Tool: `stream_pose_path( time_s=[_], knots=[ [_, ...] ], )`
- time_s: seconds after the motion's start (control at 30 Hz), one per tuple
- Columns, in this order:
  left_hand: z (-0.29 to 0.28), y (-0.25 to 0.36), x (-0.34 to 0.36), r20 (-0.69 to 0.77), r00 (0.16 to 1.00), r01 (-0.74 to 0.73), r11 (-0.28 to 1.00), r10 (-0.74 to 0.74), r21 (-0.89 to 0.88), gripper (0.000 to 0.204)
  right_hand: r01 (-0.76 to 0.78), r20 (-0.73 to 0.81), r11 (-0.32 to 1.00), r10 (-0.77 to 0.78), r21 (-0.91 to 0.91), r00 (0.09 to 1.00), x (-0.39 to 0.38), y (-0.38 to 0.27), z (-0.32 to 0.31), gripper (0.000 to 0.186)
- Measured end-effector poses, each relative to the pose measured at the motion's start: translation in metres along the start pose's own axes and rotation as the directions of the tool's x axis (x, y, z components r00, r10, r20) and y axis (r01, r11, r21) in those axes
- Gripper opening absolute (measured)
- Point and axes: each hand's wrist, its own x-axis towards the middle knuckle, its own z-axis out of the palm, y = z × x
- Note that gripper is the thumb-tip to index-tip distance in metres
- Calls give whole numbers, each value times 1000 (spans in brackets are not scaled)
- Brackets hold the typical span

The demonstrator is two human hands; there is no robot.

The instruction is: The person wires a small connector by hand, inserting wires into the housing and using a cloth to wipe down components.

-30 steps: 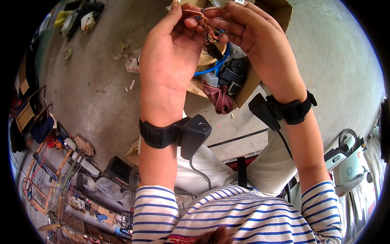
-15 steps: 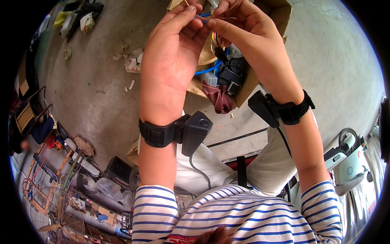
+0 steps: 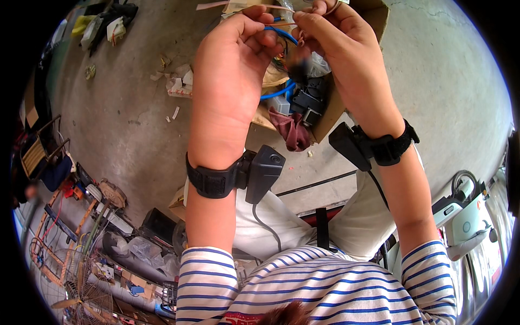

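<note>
At the top of the view, above an open cardboard box [image 3: 374, 32], a thin copper-coloured wire [image 3: 283, 24] is stretched between my two hands. My left hand [image 3: 230, 70] pinches its left end between thumb and fingers. My right hand [image 3: 341, 40] is closed on the other end, where a twisted, curled part hangs below the fingers. A pale pink strand [image 3: 214, 5] runs along the upper edge toward my right hand. Beneath my hands the box holds a blue cable [image 3: 281, 93], black plastic parts [image 3: 310, 93] and a dark red cloth [image 3: 292, 130].
Scraps of paper [image 3: 179, 81] litter the concrete floor left of the box. A standing fan [image 3: 76, 298] and heaped parts fill the lower left. At the right stands a pale green and white scooter [image 3: 468, 222]. Both wrists carry black strapped devices with cables.
My hands have moved apart, my right hand slightly rightward, leaving the wire drawn out between them. The pale pink strand now shows, reaching left past my left hand.
</note>
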Motion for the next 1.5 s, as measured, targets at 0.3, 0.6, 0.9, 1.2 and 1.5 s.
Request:
stream_pose_path(
  time_s=[0.3, 0.6, 0.9, 1.2, 1.5],
  knots=[
    [38, 1, -6, -271, 953, -33, 933, 138, 358, 25, -145, 72, 985, 139, 88, 988, 4, 0, -6, 7],
    [45, -1, -10, 69, 908, -192, 264, 414, 945, 29, -199, 197, 972, 173, 121, 965, -1, -8, -4, 11],
    [43, -5, -8, -126, 898, -140, 546, 421, 826, 22, -263, 136, 964, 264, -23, 955, 2, -7, -3, 17],
    [45, -3, -10, -112, 916, -123, 535, 386, 836, 12, -97, 187, 983, 125, -154, 974, -4, -2, -7, 21],
    [45, -1, -10, -84, 946, -105, 541, 313, 834, 8, -50, 59, 971, 65, -233, 996, -7, 0, -5, 25]
  ],
)
